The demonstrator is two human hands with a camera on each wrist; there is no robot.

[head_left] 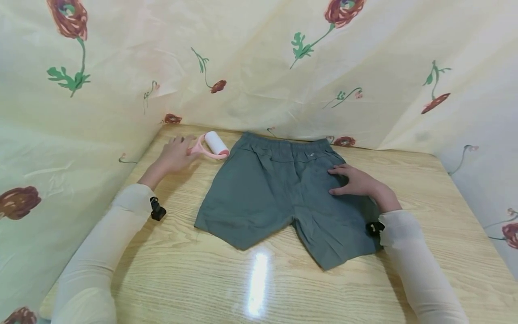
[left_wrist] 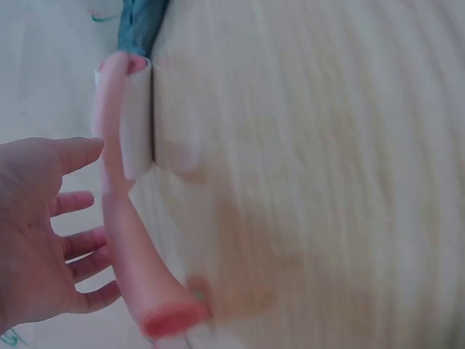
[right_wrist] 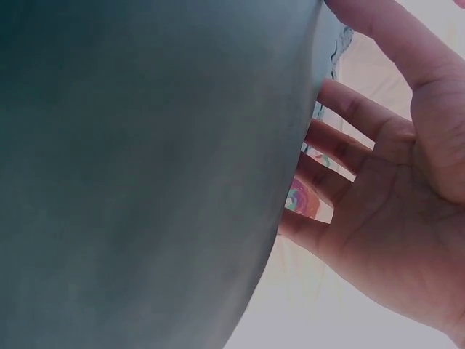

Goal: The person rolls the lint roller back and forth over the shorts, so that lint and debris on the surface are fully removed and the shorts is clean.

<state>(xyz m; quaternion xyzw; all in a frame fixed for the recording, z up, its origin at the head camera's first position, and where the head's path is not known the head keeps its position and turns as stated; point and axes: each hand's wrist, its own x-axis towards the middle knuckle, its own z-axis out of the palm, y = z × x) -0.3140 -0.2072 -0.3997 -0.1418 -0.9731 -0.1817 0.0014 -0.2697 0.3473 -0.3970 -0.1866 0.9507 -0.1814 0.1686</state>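
A lint roller with a white cylinder (head_left: 216,143) and a pink handle (left_wrist: 142,262) lies beside the left edge of the shorts' waistband. My left hand (head_left: 176,154) is at that handle, fingers spread loosely; in the left wrist view its fingertips (left_wrist: 94,265) come right up to the pink plastic without wrapping it. Grey-green shorts (head_left: 259,189) are spread flat, waistband away from me. Over their right leg, my right hand (head_left: 354,180) rests its fingertips on the cloth, thumb and fingers apart. Close up in the right wrist view, the fabric (right_wrist: 160,174) meets those fingertips.
The wood-grain table (head_left: 190,279) carries a bright glare in front of the shorts. A flower-printed cloth (head_left: 259,67) hangs along the back and sides. Black wrist mounts (head_left: 157,209) sit at both sleeve cuffs.
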